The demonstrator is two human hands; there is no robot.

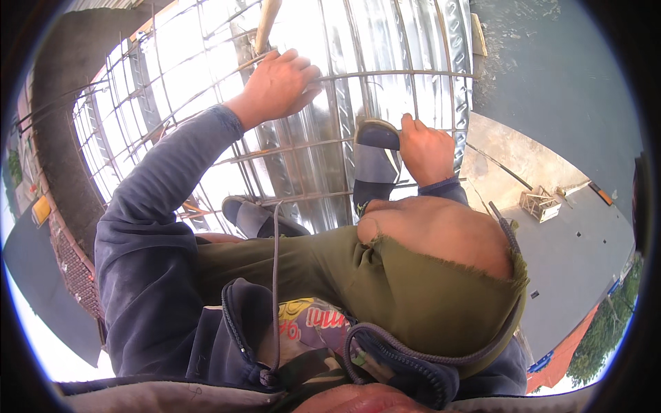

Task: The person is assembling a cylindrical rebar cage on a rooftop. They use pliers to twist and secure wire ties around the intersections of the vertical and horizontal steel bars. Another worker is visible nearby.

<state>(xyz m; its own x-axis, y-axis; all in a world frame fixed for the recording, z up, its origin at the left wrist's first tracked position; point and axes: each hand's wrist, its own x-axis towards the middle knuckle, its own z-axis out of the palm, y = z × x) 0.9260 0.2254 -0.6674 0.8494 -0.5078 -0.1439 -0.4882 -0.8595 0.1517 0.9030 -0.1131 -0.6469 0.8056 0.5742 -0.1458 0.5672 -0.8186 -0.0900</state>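
My left hand [279, 86] is curled over a thin steel reinforcing bar [385, 72] that runs sideways across the mesh. Just beyond its knuckles, a wooden handle [267, 26] slopes up out of the picture. My right hand [427, 148] is closed right beside the toe of my right shoe [377, 155]; what its fingers hold is hidden behind them. Both feet are on the bar grid, with the left shoe [258, 217] partly behind my leg. Under the mesh lie shiny ribbed metal deck sheets [310, 172].
At the right, a concrete ledge [499, 162] borders the mesh, with a small wooden crate-like frame [540, 204] beyond it. A grey surface [558, 89] spreads past the deck's right edge. More upright rebar [138, 89] stands at the left. A cord [277, 275] hangs from my jacket.
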